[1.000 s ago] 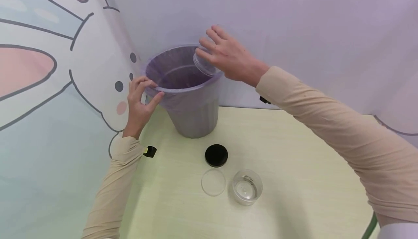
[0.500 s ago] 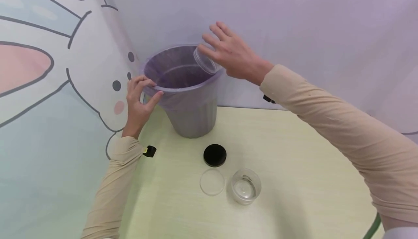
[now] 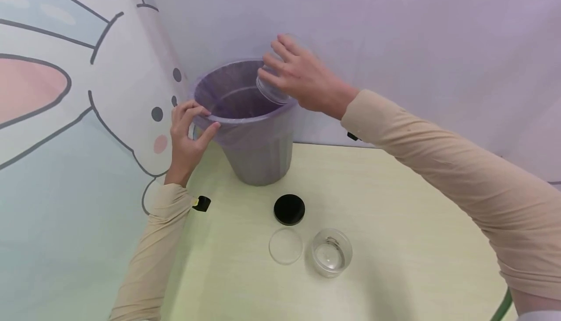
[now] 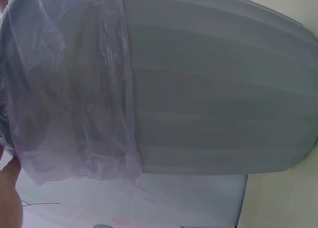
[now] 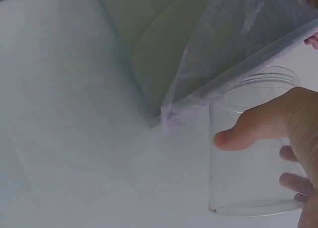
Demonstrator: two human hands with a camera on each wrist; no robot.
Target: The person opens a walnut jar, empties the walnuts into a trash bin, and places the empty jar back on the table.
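A grey trash bin (image 3: 258, 160) lined with a thin purple bag (image 4: 69, 89) stands at the back of the table. My left hand (image 3: 186, 138) pinches the bin's lined rim on its left side. Over the right side of the rim, my right hand (image 3: 300, 75) grips a clear jar (image 5: 248, 173), tilted with its threaded mouth toward the bin's inside. Thumb and fingers wrap the jar's wall in the right wrist view. No contents show in the jar. The bottom of the bin is too dark to make out.
On the pale table (image 3: 420, 243) lie a round black lid (image 3: 289, 209) and a clear ring-like disc (image 3: 286, 246). Beside them stands a clear open tub (image 3: 331, 253) with some dark marks or bits inside. A rabbit-print curtain (image 3: 118, 131) borders the left, a pale curtain (image 3: 416, 43) the back.
The right hand shifts slightly right with fingers lifting, then comes back left and closes round the jar again. The jar stays tilted over the rim. The left hand keeps its place.
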